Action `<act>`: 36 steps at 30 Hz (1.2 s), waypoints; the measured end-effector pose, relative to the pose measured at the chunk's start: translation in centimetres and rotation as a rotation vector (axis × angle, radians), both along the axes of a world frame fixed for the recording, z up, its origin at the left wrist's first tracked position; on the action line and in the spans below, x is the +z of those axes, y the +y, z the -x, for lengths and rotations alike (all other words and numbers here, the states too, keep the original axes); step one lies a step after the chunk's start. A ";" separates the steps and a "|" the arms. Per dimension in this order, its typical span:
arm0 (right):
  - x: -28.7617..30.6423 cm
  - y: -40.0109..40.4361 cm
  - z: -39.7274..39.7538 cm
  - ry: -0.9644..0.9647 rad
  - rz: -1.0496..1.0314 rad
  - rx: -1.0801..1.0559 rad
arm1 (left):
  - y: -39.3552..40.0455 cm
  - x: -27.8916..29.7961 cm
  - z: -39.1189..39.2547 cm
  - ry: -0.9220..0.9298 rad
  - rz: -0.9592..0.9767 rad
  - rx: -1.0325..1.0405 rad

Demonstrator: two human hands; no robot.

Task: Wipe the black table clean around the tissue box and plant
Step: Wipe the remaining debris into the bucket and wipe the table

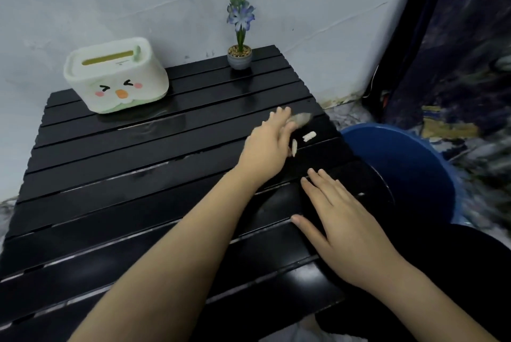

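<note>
Counted out, things on the black slatted table (116, 184) are few: one tissue box (116, 76) with a duck face at the far left, one potted plant (240, 51) with purple flowers at the far edge, and two small white scraps (309, 136) near the right edge. One blue bucket (409, 170) stands just beside the table on the right. Two bare hands are over the surface. The left hand (266, 145) reaches toward the scraps with fingers loosely extended, a blurred grey wad at its fingertips; whether it pinches that wad cannot be told. The right hand (338, 213) lies flat, fingers spread, palm down on a dark round object at the table's right edge, holding nothing.
</note>
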State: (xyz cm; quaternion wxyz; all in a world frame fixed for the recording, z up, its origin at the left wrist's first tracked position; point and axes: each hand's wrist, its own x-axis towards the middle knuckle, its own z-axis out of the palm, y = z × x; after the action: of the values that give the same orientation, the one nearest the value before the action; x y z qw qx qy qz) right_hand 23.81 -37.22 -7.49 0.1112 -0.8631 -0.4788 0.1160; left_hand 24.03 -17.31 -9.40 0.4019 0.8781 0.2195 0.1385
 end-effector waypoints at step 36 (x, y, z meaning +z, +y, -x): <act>0.1 -7.5 -2.0 -0.013 -0.027 -0.194 | -8.1 -1.0 -8.8 0.023 -0.148 -0.330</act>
State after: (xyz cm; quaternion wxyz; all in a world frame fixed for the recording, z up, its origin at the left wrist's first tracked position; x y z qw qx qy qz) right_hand 25.82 -44.72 -7.43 0.1305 -0.9045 -0.3952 0.0928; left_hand 32.81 -25.42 -10.36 0.3509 0.9309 0.0660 0.0766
